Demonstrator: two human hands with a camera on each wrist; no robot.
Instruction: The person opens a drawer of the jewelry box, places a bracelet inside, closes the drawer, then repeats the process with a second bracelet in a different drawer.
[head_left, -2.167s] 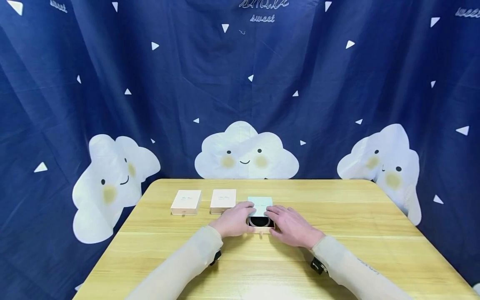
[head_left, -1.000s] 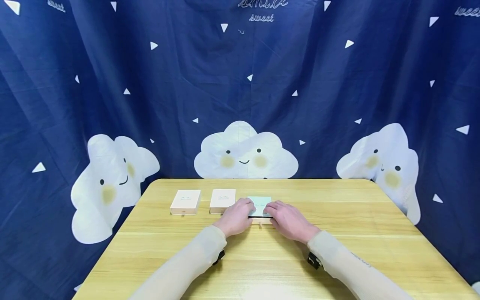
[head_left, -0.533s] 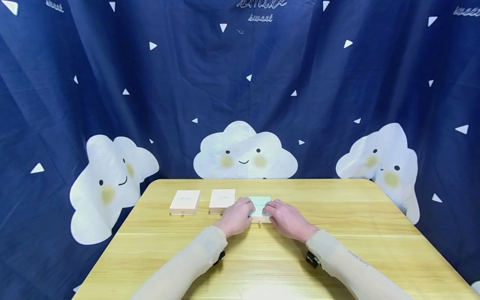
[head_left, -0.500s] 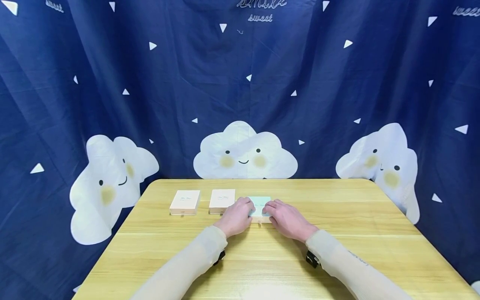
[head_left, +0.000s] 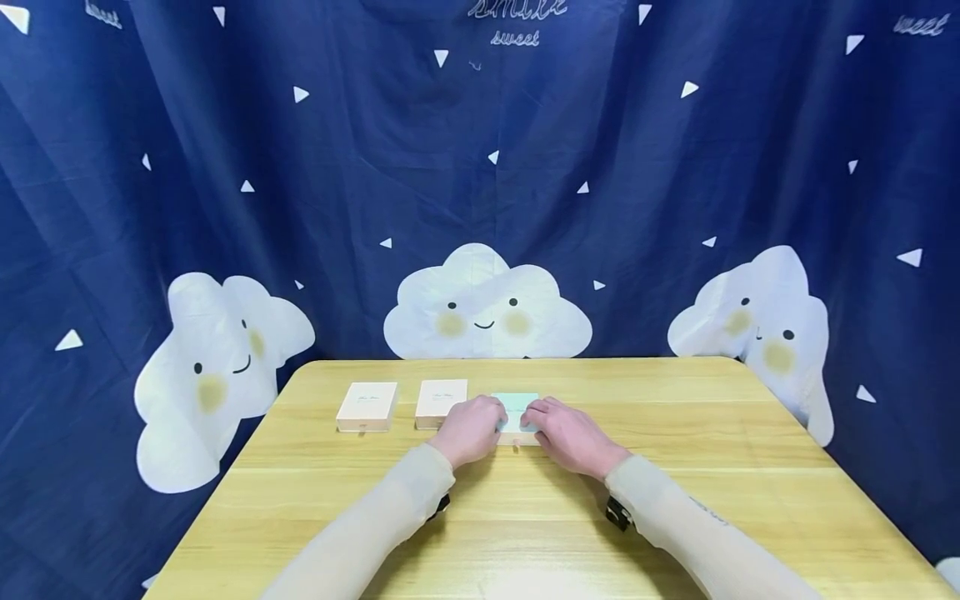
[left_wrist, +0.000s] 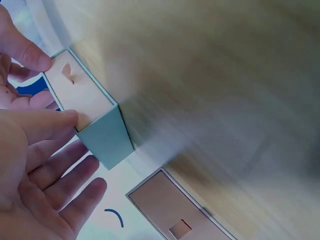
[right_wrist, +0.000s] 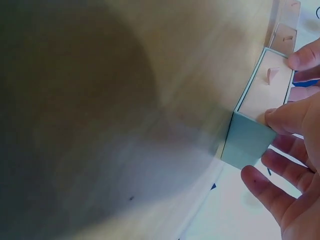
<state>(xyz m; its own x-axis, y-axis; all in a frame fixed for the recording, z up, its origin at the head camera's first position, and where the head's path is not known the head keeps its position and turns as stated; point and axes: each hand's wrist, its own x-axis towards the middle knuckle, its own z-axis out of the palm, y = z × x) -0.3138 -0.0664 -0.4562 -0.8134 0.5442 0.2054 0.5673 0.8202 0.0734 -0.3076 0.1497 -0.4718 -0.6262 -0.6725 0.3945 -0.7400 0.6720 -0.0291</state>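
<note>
In the head view, a mint-green drawer box (head_left: 516,408) lies on the table between both hands. Its pale pink drawer front (left_wrist: 80,90) faces the person and sits flush in the sleeve, with a small ribbon tab (right_wrist: 272,75) sticking out. My left hand (head_left: 471,429) holds the box's left end, thumb on the drawer front, fingertips over the top. The right hand (head_left: 570,435) grips the right end the same way, its thumb (right_wrist: 280,119) against the drawer front. In both wrist views the lower fingers spread loosely beside the box. The drawer's inside is hidden.
Two pale pink boxes of similar shape stand left of the green one: one close to the left hand (head_left: 440,402), the other farther left (head_left: 367,406). A wooden table (head_left: 517,525) carries everything; a dark blue curtain (head_left: 337,167) hangs behind its far edge.
The drawer, earlier pulled out toward the person with a ring-shaped thing visible inside, has slid into the green sleeve, both thumbs moving with it. Over the last half second the hands barely moved.
</note>
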